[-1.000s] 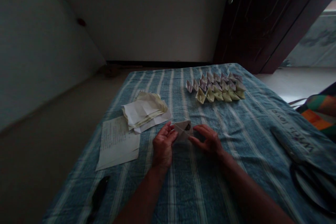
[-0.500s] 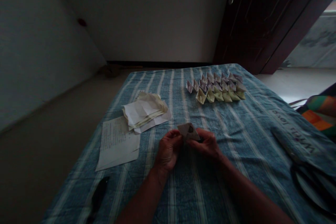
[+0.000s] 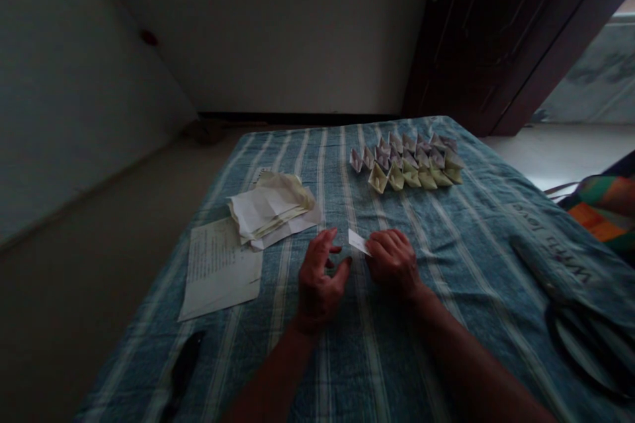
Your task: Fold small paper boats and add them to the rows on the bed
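A small piece of folded white paper [image 3: 358, 242] sticks out to the left from my right hand [image 3: 394, 262], whose fingers are closed around it. Much of the paper is hidden by those fingers. My left hand [image 3: 321, 281] is just left of the paper, apart from it, with thumb and fingers spread and nothing between them. Both hands are over the near middle of the striped blue cloth [image 3: 347, 357]. Farther back on the right stand several folded paper boats [image 3: 378, 178] in rows, the front row yellowish, those behind whitish.
Left of my hands lies a pile of loose paper sheets [image 3: 270, 208], with a printed sheet [image 3: 223, 271] nearer to me. A dark-handled knife [image 3: 186, 367] lies at the near left. Large black scissors [image 3: 558, 304] lie on the right. Colourful fabric [image 3: 602, 208] shows beyond the right edge.
My left hand has let go of the folded paper and opened. My right hand has turned over with the paper, which now shows a narrow white end instead of its wide face.
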Demonstrator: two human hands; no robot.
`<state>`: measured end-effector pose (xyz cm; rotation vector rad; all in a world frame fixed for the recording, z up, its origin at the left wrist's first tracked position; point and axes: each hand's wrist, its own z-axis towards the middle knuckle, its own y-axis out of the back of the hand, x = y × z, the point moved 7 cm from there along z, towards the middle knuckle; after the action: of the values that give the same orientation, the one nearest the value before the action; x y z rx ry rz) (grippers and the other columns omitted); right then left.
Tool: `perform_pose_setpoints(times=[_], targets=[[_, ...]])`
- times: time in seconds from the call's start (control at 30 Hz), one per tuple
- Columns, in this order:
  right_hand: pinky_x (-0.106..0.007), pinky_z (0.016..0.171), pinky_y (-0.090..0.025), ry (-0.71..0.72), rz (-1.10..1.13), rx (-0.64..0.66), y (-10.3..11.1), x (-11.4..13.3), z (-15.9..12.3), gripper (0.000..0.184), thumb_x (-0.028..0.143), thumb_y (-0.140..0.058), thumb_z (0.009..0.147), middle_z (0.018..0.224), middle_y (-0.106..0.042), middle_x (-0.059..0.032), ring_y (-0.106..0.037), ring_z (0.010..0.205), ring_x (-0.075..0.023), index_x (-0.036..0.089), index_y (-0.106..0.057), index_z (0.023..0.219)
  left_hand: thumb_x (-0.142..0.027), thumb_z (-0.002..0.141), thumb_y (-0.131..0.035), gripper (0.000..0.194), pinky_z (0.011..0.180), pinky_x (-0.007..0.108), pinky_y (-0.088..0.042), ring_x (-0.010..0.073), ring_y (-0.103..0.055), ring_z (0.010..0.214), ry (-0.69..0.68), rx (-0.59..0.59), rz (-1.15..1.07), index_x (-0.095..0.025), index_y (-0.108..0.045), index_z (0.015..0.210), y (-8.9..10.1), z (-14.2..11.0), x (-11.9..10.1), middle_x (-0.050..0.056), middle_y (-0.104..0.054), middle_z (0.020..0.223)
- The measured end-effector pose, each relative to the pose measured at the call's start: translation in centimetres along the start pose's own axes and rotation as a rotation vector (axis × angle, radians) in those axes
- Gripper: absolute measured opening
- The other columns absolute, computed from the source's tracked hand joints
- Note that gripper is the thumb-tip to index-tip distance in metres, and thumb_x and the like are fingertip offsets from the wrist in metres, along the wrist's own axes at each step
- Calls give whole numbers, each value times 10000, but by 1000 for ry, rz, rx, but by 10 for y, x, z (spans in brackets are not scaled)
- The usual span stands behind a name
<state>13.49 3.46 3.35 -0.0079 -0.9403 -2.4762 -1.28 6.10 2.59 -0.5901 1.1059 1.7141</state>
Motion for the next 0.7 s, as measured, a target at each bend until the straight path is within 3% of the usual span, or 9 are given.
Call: perform_pose_setpoints(times=[0.07,0.17,0.4,0.57,0.7], targets=[[-329,799,-417,27,-80,6,0,1,0,250,107,-472,885,713,-590,-53,-526,754,-183,188,-581,675,-126,811,-609,440,768,289,-577,156,-681,870,-170,12,144,-248,-566,1232,0,-3,-13,72,-635,1231],[-369,910,-390,28,-131,25,-3,3,-1,266,117,-447,902,726,-579,-46,-524,794,-187,198,-581,687,-131,839,-575,362,891,326,-556,200,-662,1036,-258,61,185,-240,-618,1182,-4,-6,-21,65,-660,1220],[-421,1021,-338,-39,-59,99,-6,6,-2,328,92,-377,920,829,-612,-63,-532,894,-201,214,-634,756,-126,805,-583,215,918,358,-530,235,-672,1014,-120,92,-14,-240,-726,917,-5,-1,-11,82,-719,1081],[-402,944,-400,28,-44,83,-6,7,-1,316,78,-384,906,874,-622,-94,-537,912,-218,189,-641,761,-92,772,-575,239,899,396,-523,254,-678,979,-90,149,19,-238,-725,887,-7,1,1,89,-730,1030],[-363,851,-436,50,3,175,-14,3,-6,253,75,-446,863,910,-627,-98,-537,897,-221,192,-627,730,-76,743,-573,243,909,469,-499,296,-664,1001,-125,229,161,-233,-724,852,-15,-1,9,104,-735,989]])
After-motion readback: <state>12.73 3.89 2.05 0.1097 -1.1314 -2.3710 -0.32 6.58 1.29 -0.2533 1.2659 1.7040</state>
